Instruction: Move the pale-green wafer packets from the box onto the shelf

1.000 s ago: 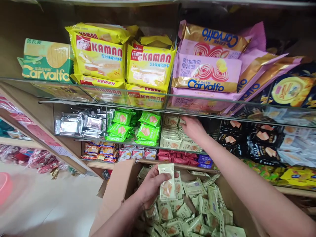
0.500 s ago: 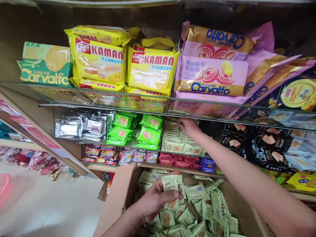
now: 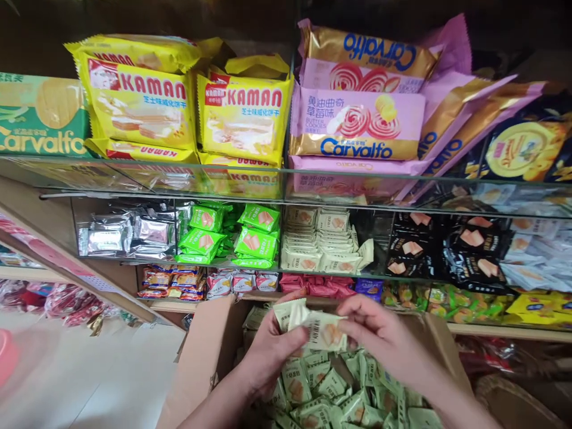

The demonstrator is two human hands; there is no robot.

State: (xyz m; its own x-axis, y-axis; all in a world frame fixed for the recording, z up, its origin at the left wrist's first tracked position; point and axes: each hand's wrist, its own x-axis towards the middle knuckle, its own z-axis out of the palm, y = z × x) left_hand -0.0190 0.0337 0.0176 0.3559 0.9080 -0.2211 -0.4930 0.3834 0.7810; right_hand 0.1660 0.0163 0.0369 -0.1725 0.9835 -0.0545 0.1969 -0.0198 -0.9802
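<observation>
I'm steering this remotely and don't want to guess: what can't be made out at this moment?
All in the head view:
- Held cake packets: exact count, hidden by overlap and the left hand.
- Right hand: whether its grip is firm; blur.
- Cardboard box: floor, covered by loose cake packets.
- Green Carvalfo package: left end, cut off by the left edge.

I see both bare forearms (image 3: 447,390) angled inward. Left hand (image 3: 273,344): curled in a grip, thumb (image 3: 294,341) pressed across the front. Right hand (image 3: 378,332): just beside it, fingers (image 3: 358,306) bent, tips directed toward the left hand.
</observation>
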